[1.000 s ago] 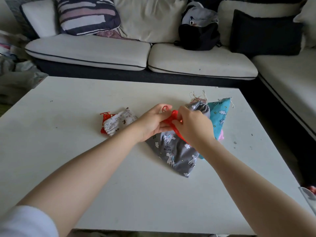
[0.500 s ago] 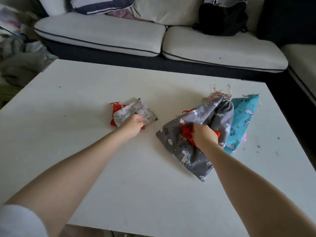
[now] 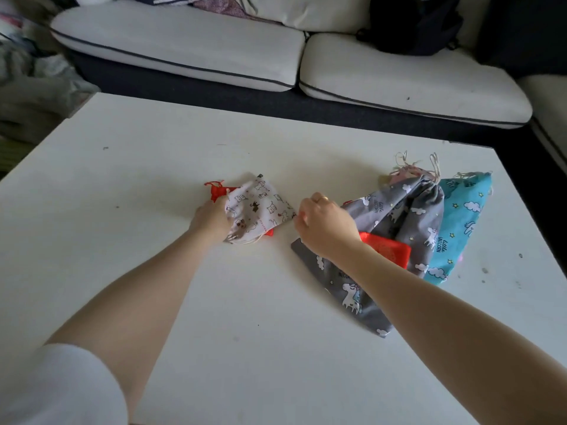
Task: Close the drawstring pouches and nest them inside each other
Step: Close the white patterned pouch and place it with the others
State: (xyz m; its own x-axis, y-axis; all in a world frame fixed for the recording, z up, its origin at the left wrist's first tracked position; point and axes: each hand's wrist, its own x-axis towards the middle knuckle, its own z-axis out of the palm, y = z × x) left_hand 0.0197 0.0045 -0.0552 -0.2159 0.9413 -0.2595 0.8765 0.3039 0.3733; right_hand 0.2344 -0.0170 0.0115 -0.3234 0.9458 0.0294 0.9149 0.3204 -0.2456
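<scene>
Both hands are over a white rectangular table (image 3: 153, 210), seen from above by the person doing the work. The left hand (image 3: 211, 220) grips the near left edge of a small white cotton pouch printed with cartoon animals (image 3: 260, 207), fingers curled into the cloth. This pouch lies at the table's middle, on top of a red fabric piece with a red drawstring (image 3: 216, 190) that shows at its far left edge and again at its near edge. The right hand (image 3: 325, 228) hovers just right of the white pouch with fingers curled and empty, a ring on one finger; whether it touches the pouch's corner is unclear.

To do this step well, the right hand probably needs to find the white pouch's mouth or cord while the left pins the cloth, so pulling gathers the opening rather than dragging the pouch.

To the right lies a large grey unicorn-print drawstring bag (image 3: 395, 222), its gathered mouth pointing far. A flat red pouch (image 3: 388, 250) rests on it, close by the right wrist. A turquoise bag with clouds and stars (image 3: 463, 222) lies partly under the grey bag's right side. Loose pale cords (image 3: 408, 162) trail at the far end. The right forearm crosses the grey bag and could snag or shift it. A white sofa with dark piping (image 3: 184, 47) stands beyond the table.
</scene>
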